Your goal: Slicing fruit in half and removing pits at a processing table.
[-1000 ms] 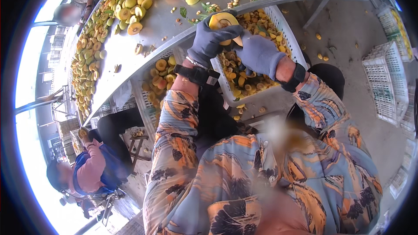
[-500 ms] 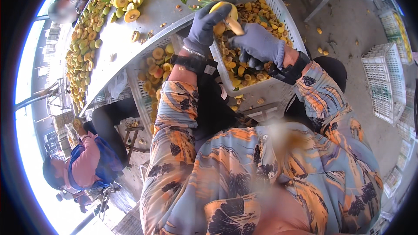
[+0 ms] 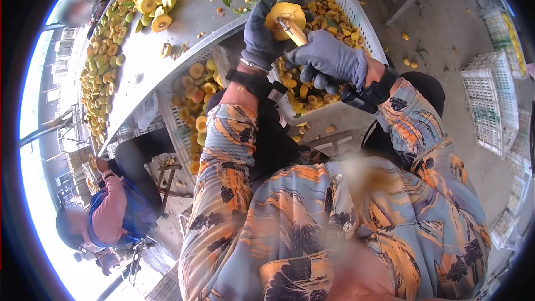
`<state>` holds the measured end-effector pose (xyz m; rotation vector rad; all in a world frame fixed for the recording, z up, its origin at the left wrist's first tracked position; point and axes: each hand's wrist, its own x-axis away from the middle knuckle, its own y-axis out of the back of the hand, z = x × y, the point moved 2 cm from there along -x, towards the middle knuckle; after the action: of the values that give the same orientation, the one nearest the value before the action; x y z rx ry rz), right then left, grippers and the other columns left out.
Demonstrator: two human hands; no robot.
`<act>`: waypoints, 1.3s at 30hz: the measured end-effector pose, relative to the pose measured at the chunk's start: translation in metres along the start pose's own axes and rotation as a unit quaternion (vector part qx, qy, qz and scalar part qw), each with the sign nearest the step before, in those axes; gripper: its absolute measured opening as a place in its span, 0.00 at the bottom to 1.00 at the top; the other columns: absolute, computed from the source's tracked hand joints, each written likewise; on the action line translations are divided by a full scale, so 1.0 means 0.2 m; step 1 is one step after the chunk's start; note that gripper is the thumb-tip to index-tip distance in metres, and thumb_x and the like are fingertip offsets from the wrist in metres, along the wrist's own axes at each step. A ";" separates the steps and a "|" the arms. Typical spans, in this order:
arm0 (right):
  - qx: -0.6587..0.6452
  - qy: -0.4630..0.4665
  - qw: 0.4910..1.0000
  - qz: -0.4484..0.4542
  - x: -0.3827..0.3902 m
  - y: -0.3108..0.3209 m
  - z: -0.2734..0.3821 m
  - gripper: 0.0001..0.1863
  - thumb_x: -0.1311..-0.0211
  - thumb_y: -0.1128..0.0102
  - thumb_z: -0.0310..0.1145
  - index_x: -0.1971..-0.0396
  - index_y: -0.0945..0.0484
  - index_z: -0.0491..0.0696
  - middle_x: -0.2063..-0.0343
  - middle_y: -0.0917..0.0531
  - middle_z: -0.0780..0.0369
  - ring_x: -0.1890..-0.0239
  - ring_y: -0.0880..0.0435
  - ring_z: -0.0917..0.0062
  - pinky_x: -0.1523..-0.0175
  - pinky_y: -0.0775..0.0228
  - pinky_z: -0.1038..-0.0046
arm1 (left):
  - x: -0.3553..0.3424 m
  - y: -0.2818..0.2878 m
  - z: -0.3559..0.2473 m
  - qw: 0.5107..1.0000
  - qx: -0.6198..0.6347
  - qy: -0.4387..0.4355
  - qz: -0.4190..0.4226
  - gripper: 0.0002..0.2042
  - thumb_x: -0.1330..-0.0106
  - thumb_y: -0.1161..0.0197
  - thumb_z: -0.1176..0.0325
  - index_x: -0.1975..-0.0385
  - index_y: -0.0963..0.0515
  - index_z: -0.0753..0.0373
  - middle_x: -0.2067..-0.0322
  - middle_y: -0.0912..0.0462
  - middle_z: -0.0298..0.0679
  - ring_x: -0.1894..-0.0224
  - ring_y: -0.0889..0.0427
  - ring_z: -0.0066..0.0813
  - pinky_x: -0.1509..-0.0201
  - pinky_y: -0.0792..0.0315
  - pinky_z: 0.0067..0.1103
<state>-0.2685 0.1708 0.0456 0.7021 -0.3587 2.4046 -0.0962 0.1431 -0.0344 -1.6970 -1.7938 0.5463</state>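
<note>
- Left hand: gloved, fingers curled around a halved fruit, its cut face turned upward.
- Right hand: gloved, fingers closed about the tan handle of a tool; the metal tip lies at the middle of the cut face.
- Fruit position: above the far part of a white crate of fruit pieces, near the edge of the metal table.
</note>
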 end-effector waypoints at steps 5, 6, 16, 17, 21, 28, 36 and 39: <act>-0.163 0.018 0.984 0.071 -0.10 0.02 -0.10 0.15 0.37 0.41 0.38 0.64 0.23 0.38 0.79 0.23 0.63 0.89 0.31 0.83 0.88 0.38 0.77 | -0.03 0.09 0.02 0.930 -0.290 -0.227 0.014 0.20 0.32 0.41 0.60 0.52 0.23 0.72 0.58 0.16 0.48 0.58 0.17 0.36 0.52 0.23 0.28; -0.194 0.019 0.980 0.036 -0.08 0.04 -0.12 0.15 0.38 0.40 0.38 0.64 0.23 0.38 0.79 0.23 0.63 0.89 0.32 0.83 0.88 0.38 0.77 | 0.01 -0.04 0.01 0.840 -0.395 -0.373 0.006 0.13 0.30 0.42 0.67 0.55 0.19 0.71 0.59 0.15 0.43 0.60 0.17 0.25 0.54 0.23 0.22; -0.230 0.070 0.955 0.173 -0.16 0.03 -0.17 0.10 0.36 0.46 0.29 0.63 0.23 0.37 0.81 0.25 0.68 0.89 0.33 0.92 0.91 0.43 0.83 | 0.04 -0.13 -0.03 0.913 -0.251 -0.308 -0.092 0.10 0.38 0.36 0.72 0.63 0.16 0.73 0.68 0.13 0.41 0.68 0.18 0.22 0.61 0.23 0.19; -0.291 0.028 0.934 0.207 -0.14 0.02 -0.16 0.10 0.34 0.50 0.28 0.64 0.23 0.35 0.82 0.27 0.71 0.90 0.34 0.94 0.90 0.45 0.86 | 0.03 -0.14 -0.04 0.891 -0.313 -0.319 -0.080 0.10 0.39 0.35 0.71 0.64 0.16 0.73 0.69 0.13 0.41 0.70 0.17 0.23 0.62 0.23 0.19; -0.459 -0.040 0.812 0.358 -0.21 0.01 -0.24 0.11 0.31 0.53 0.29 0.56 0.25 0.39 0.87 0.42 0.76 0.93 0.42 0.93 0.93 0.49 0.83 | 0.03 -0.16 -0.03 0.874 -0.390 -0.286 -0.058 0.08 0.35 0.41 0.70 0.59 0.19 0.62 0.66 0.14 0.39 0.66 0.15 0.29 0.61 0.22 0.23; -0.116 0.024 0.991 -0.061 -0.02 -0.06 -0.08 0.17 0.32 0.45 0.39 0.62 0.22 0.38 0.88 0.31 0.69 0.94 0.36 0.87 0.93 0.45 0.81 | -0.02 -0.13 0.02 0.962 -0.162 -0.218 -0.036 0.16 0.33 0.43 0.65 0.60 0.19 0.75 0.63 0.14 0.46 0.62 0.15 0.32 0.56 0.21 0.25; -0.244 0.058 0.965 0.073 -0.02 0.04 -0.09 0.18 0.40 0.37 0.41 0.64 0.20 0.38 0.83 0.21 0.58 0.92 0.28 0.80 0.90 0.37 0.78 | -0.02 -0.22 -0.01 0.992 -0.010 -0.117 0.046 0.16 0.33 0.43 0.65 0.59 0.20 0.75 0.64 0.15 0.49 0.63 0.15 0.36 0.56 0.20 0.27; -0.133 0.020 0.989 -0.056 -0.03 0.03 -0.08 0.19 0.37 0.39 0.40 0.60 0.22 0.37 0.84 0.22 0.59 0.92 0.28 0.80 0.90 0.38 0.78 | -0.07 -0.21 0.00 0.916 -0.283 -0.281 -0.050 0.10 0.37 0.39 0.74 0.61 0.19 0.74 0.66 0.14 0.45 0.65 0.14 0.30 0.60 0.21 0.21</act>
<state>-0.2744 0.1701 0.0276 0.5382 -0.5957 2.2077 -0.1276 0.1253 -0.0088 -1.9248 -2.6396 0.5396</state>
